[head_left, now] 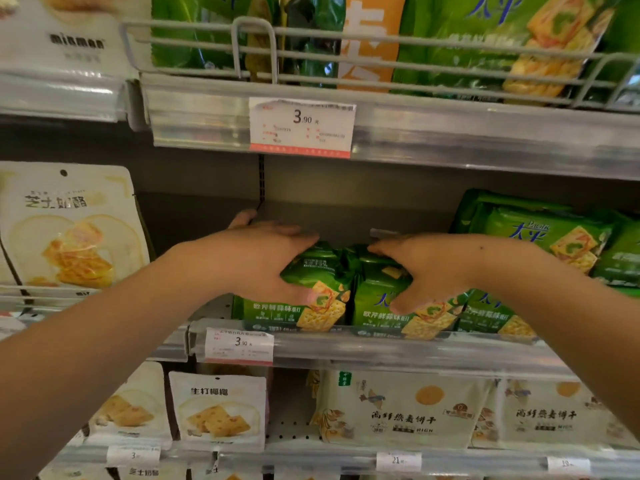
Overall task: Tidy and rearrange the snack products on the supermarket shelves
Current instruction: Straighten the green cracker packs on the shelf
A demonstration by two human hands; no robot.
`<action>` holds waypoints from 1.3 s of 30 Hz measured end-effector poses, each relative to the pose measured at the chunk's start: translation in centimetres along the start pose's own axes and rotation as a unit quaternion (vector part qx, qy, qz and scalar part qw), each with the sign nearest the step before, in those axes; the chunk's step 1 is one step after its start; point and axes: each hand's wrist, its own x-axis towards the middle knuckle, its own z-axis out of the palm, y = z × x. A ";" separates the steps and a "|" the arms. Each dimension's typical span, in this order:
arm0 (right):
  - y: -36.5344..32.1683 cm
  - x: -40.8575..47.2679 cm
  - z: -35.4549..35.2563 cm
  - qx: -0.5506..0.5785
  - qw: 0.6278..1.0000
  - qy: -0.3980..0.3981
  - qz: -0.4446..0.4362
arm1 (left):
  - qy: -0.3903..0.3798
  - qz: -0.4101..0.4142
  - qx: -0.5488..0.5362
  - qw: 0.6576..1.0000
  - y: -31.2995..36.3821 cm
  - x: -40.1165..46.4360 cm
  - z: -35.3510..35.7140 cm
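Seen from the head camera: supermarket shelving in three tiers, a clear price rail (381, 348) fronting the middle shelf (214, 306). Two green cracker packs are gripped there side by side, the left pack (311, 299) by the left hand (256, 254), the right pack (381, 299) by the right hand (433, 268) (fingers curled over the tops, thumbs pressed on the fronts). Further green packs (547, 237) are stacked just right; bare shelf is seen left, up to the white pouch (69, 226).

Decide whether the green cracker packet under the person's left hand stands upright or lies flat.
Upright. The green cracker packet stands on its lower edge, printed front facing out, with the left hand gripping its top.
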 end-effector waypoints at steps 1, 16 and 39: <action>-0.5 -0.4 -0.3 -0.009 1.000 0.001 -0.006 | 0.008 0.009 0.002 1.000 0.3 -0.5 -0.8; -6.8 -6.8 -15.9 0.008 0.855 0.481 -0.197 | 0.479 -0.010 0.142 0.866 -3.2 -7.4 -11.6; -6.7 -0.2 -20.9 0.074 0.894 0.441 -0.036 | 0.363 -0.169 0.042 0.915 -7.1 -4.8 -19.9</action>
